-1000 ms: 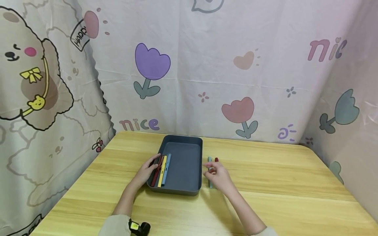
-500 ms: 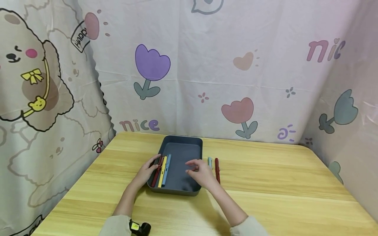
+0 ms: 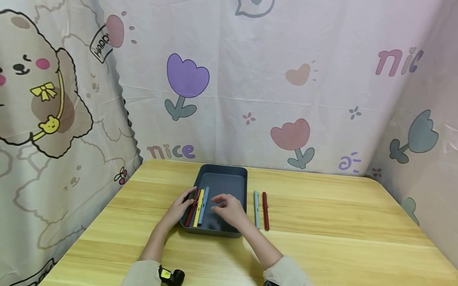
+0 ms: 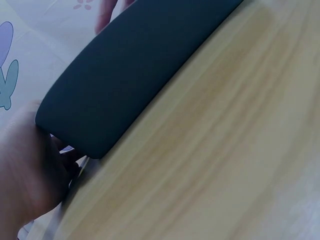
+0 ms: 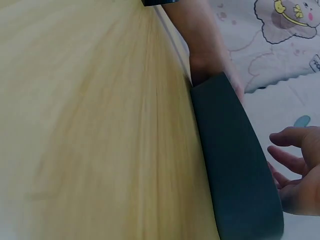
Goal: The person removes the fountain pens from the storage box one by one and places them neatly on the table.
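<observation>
A dark grey rectangular tray [image 3: 226, 180] stands on the wooden table. Along its left side lie three pens: a dark red pen [image 3: 191, 213], a yellow pen [image 3: 198, 212] and a blue pen [image 3: 203, 208]. The left hand [image 3: 177, 209] grips the tray's left wall, its fingertips by the dark red pen. Over the middle of the tray hovers the right hand [image 3: 229, 210], just right of the blue pen; in the right wrist view its thumb and fingers are spread with nothing between them. Both wrist views show mostly the tray's outer wall [image 4: 135, 70].
Right of the tray, a light blue-green pen [image 3: 256, 210] and a red pen [image 3: 265, 210] lie side by side on the table [image 3: 340, 214]. A printed cloth [image 3: 243, 79] hangs behind the table and at both sides. A black device [image 3: 172, 277] is on the left wrist.
The right hand has moved left from above the blue-green pen to over the tray, uncovering both pens on the table. The left hand has stayed at the tray's left wall.
</observation>
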